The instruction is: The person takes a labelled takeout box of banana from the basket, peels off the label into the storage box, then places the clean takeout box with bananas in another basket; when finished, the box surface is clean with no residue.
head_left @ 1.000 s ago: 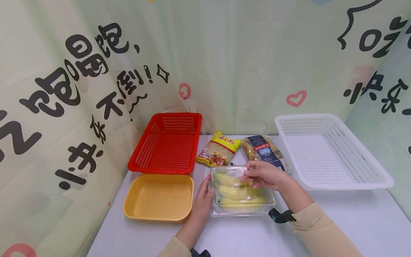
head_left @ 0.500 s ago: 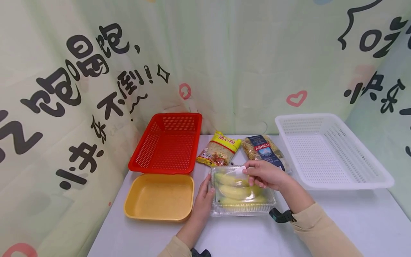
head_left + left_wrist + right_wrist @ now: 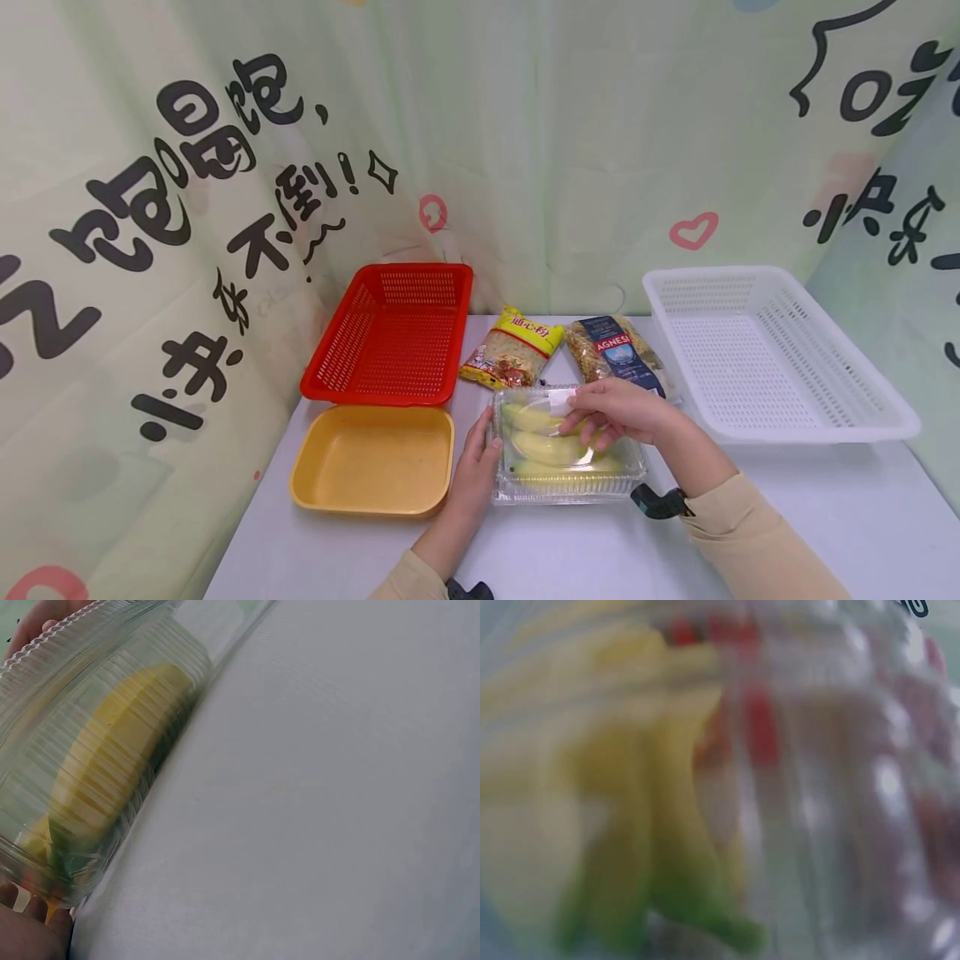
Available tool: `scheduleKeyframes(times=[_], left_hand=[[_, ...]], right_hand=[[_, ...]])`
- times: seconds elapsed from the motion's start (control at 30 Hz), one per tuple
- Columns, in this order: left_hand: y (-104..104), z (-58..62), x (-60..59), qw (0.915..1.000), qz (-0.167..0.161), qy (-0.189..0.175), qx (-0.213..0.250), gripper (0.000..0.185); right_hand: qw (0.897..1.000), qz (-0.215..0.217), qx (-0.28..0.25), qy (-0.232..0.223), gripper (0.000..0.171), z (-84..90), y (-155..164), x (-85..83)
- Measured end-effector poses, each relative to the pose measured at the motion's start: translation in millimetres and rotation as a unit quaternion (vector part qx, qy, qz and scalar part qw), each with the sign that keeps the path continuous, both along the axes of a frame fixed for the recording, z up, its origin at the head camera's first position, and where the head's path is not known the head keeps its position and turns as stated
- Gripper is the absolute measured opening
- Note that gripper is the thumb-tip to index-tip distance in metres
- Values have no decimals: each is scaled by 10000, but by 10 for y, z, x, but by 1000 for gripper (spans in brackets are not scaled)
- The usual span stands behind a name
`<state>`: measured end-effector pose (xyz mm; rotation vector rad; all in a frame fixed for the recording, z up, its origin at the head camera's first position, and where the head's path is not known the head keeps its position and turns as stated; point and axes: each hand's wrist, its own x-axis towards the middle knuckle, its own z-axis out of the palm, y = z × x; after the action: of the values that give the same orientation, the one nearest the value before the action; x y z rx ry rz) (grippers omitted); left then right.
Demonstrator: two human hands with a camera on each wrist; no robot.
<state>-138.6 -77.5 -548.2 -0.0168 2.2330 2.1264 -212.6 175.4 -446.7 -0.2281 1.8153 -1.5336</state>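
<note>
A clear plastic box (image 3: 567,454) lies flat on the table, lid closed, with a white label (image 3: 560,403) near its far edge. Inside lie yellow bananas (image 3: 547,447), perhaps three, side by side.

My head view is bright and even, with soft shadows and bent edges. My right wrist view is all blurry. The clear plastic banana box (image 3: 567,450) shines a little.

Left hand (image 3: 477,461) flat, fingers straight, reaching forward; right hand (image 3: 617,412) palm down, fingers curled, pinching.
</note>
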Motion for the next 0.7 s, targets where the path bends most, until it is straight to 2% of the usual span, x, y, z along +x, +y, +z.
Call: scheduleKeyframes(times=[0.23, 0.37, 0.53, 0.63, 0.7], left_hand=[[-2, -1, 1, 9999, -7, -96, -51, 55], [-3, -6, 0, 9999, -16, -146, -76, 54], [-7, -12, -3, 9999, -38, -129, -80, 53], [-7, -18, -4, 9999, -54, -95, -82, 53], [-9, -24, -2, 9999, -57, -86, -79, 53]], right_hand=[[9994, 40, -330, -80, 39, -23, 44, -20], [9979, 170, -630, 47, 39, -6, 84, -15], [9961, 384, -787, 129, 29, 19, 99, 4], [9965, 341, -736, 222, 36, 28, 74, 18], [9972, 93, -676, 310, 46, 33, 52, 26]])
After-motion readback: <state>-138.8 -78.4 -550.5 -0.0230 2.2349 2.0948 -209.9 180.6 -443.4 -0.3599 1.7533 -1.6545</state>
